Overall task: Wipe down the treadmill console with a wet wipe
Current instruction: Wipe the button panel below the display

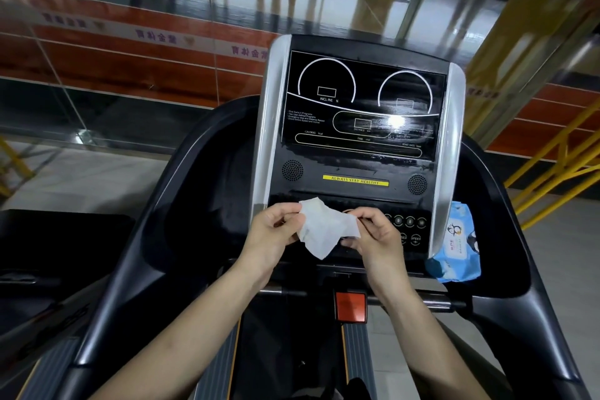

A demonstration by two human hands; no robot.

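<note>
The treadmill console (pixel 357 153) stands in front of me, black with silver side trims and a glossy screen showing wet streaks on its right half. A white wet wipe (pixel 324 230) hangs partly unfolded in front of the console's lower button panel. My left hand (pixel 276 230) pinches the wipe's upper left corner. My right hand (pixel 376 234) pinches its right edge. The wipe is held between both hands, apart from the console surface. Both hands cover the left part of the button panel.
A blue pack of wet wipes (pixel 457 243) sits in the right side tray of the console. A red safety key block (pixel 350 305) is below the console. Black handrails (pixel 136 253) curve on both sides. Yellow railings (pixel 558 172) stand at the right, a glass wall beyond.
</note>
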